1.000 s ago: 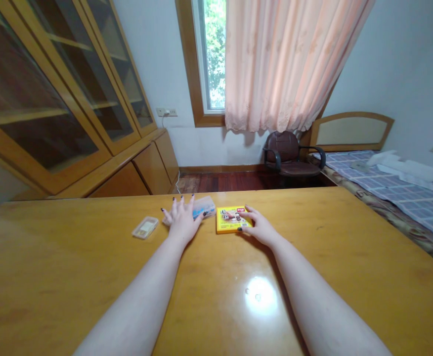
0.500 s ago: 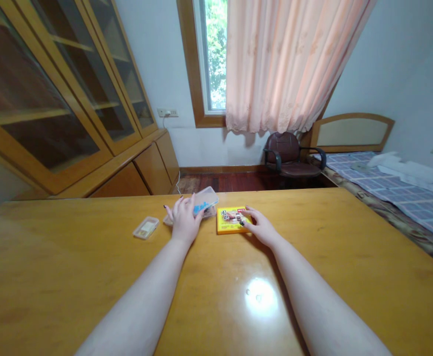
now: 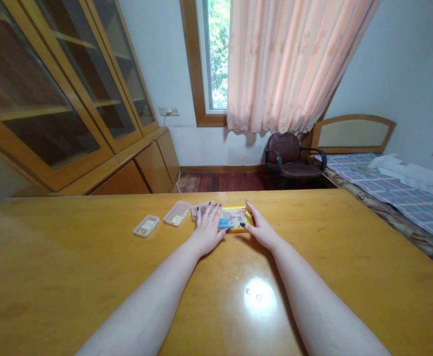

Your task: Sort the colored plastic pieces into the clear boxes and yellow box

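On top of a yellow printed box point(image 3: 248, 214) lies a clear, shallow plastic case point(image 3: 234, 218) with blue at its lower left. My left hand point(image 3: 208, 230) spans the left end of the clear case, thumb at the near edge and fingertips towards the far edge. The right end of the yellow box sits between the thumb and fingers of my right hand point(image 3: 260, 228). Partly behind my left fingers is a pinkish clear box point(image 3: 198, 209) with small dark pieces. Left of it, an open clear tray point(image 3: 170, 216) holds small pale pieces.
A smaller clear box point(image 3: 141, 229) with pale contents lies further left on the wooden table point(image 3: 216, 296). Beyond the far edge stand a brown armchair point(image 3: 283, 151) and, at right, a bed point(image 3: 416, 198). A glass-door cabinet point(image 3: 127, 143) is on the left.
My left hand has moved right, bringing the clear case with the blue onto the yellow box. The tray and dark-piece box beneath are now more visible. My right hand stays at the yellow box.
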